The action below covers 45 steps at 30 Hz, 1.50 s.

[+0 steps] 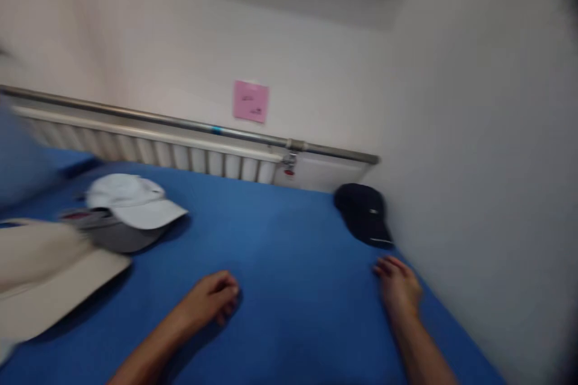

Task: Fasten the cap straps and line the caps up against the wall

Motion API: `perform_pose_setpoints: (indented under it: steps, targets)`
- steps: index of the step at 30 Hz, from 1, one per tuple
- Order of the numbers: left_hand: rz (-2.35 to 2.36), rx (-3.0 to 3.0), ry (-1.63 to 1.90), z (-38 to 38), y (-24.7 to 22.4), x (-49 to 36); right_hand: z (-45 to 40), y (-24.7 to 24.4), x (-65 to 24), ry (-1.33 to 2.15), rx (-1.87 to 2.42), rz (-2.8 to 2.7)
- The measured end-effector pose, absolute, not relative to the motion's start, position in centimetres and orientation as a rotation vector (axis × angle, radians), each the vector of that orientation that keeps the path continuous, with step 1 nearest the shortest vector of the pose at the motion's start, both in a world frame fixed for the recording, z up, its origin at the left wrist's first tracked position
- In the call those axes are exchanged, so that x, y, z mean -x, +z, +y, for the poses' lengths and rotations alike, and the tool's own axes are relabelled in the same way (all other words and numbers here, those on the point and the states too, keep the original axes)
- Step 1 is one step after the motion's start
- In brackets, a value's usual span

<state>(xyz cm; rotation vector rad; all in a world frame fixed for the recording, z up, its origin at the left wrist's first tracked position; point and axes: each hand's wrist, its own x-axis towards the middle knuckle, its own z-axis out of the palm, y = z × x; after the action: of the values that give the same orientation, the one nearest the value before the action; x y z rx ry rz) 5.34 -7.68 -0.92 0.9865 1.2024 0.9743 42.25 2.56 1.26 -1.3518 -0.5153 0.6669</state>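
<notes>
My left hand [217, 296] is over the blue table surface [289, 289], its fingers loosely curled in with nothing seen in them. On the right, my right hand [399, 284] is just in front of a dark navy cap [362, 215], apart from it. Its fingers are partly stretched and somewhat blurred, and no object shows in them. The navy cap lies near the wall with its brim towards me. To the left, a white cap [135, 197] rests on a grey cap [121, 231]. A large beige hat [54, 271] with a wide brim lies nearer, cut off by the frame edge.
A white wall [478, 150] borders the table on the right. Along the back run a metal pipe [180, 124] and a white radiator [198, 159]. A pink sticky note [251, 101] is on the wall. Something light blue [20, 156] stands blurred at far left.
</notes>
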Motion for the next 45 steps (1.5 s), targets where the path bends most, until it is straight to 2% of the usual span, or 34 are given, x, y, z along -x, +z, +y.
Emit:
perform_pose_setpoints:
  steps: [3,5,10,21,26,31,35,38,42,45]
  targets:
    - [1.274,-0.716,1.251,-6.2,-0.3,-3.3,2.1,1.5,-40.5,0.719,1.535,-0.545]
    - [1.315,-0.602,1.431,-5.5,-0.4,-1.3,1.7,1.5,-39.1,0.654,1.71,-0.759]
    - [1.24,-0.348,1.821,-4.5,-0.3,2.9,0.4,1.8,-36.2,0.7,1.819,-1.112]
    - [1.106,-0.215,2.123,-1.8,-0.6,7.4,1.9,0.9,-36.9,0.644,1.828,-1.193]
    - [1.221,-0.47,2.081,-1.4,-1.1,6.6,2.1,0.7,-37.0,0.64,1.794,-1.267]
    - [1.282,-0.902,1.785,-2.2,-0.2,3.6,2.2,0.1,-36.8,0.637,1.705,-1.292]
    - [1.221,-1.162,1.499,-3.5,0.0,0.6,1.7,0.0,-36.0,0.871,1.573,-1.126]
    - [1.234,-1.329,1.329,-4.0,-0.7,-1.0,1.3,-0.1,-35.7,1.083,1.258,-0.886]
    - [1.298,-1.251,1.398,-3.8,-1.3,-2.1,1.0,-0.5,-35.5,1.17,1.139,-0.87]
    - [1.525,-1.25,1.432,-4.0,-1.1,-2.4,0.5,-0.6,-34.8,1.205,1.098,-0.875]
